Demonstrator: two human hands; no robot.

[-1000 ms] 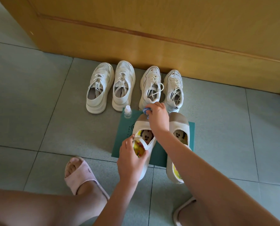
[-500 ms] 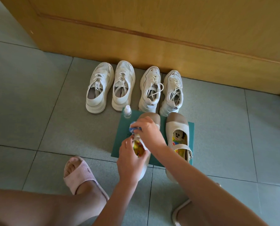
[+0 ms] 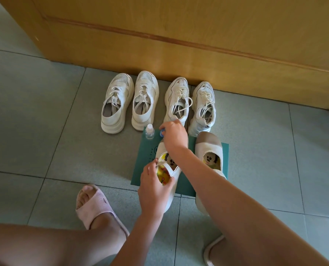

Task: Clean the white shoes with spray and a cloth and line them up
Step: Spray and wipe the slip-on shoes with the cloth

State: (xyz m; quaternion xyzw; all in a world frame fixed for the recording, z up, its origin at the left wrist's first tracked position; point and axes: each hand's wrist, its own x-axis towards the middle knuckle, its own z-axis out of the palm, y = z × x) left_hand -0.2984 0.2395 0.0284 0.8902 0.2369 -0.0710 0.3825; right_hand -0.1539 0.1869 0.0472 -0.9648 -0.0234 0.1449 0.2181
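Two pairs of white sneakers stand in a row against the wooden door: the left pair (image 3: 129, 101) and the right pair (image 3: 190, 104). On a green mat (image 3: 146, 160) lie two cream strap shoes with cartoon insoles. My left hand (image 3: 154, 187) grips the heel of the left strap shoe (image 3: 165, 150). My right hand (image 3: 174, 135) holds a small blue cloth (image 3: 162, 132) against that shoe's toe, which it hides. The right strap shoe (image 3: 209, 148) lies beside it, partly under my forearm. A small clear spray bottle (image 3: 149, 132) stands upright at the mat's far left corner.
The wooden door (image 3: 179, 45) closes off the far side. Grey-green floor tiles (image 3: 44, 121) spread to the left and right. My left foot in a pink slipper (image 3: 94, 206) is at the near left; a second slipper (image 3: 213, 250) shows under my right arm.
My right hand with the blue cloth has slid from the left strap shoe's side forward to its toe, after coming back from the toe a moment earlier. My left hand kept its hold.
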